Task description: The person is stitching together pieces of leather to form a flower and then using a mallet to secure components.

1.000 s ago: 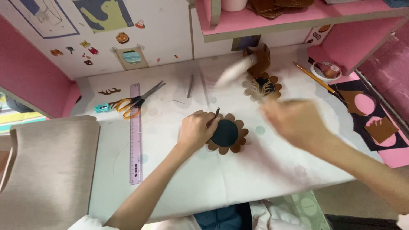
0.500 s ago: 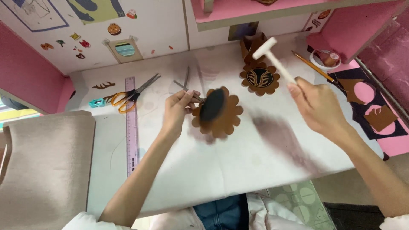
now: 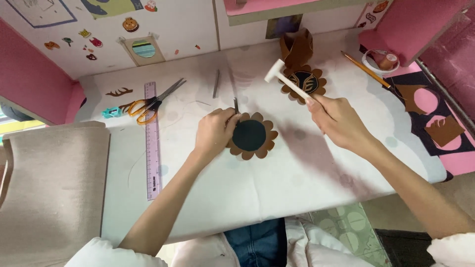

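here the left hand [image 3: 213,133] pinches a thin punch [image 3: 236,105] upright on the brown flower [image 3: 251,136]. the right hand [image 3: 336,118] grips a white mallet [image 3: 287,81], raised above the table [image 3: 297,188]

1. A thin dark punch tool [image 3: 236,105] is held upright by the left hand [image 3: 213,132] at the edge of a brown scalloped leather flower [image 3: 252,136] with a dark round centre.
2. A small white mallet [image 3: 287,82] is gripped by the right hand [image 3: 338,121], raised above the white table [image 3: 307,173].
3. Orange-handled scissors [image 3: 148,103] and a purple ruler [image 3: 152,141] are laid to the left.
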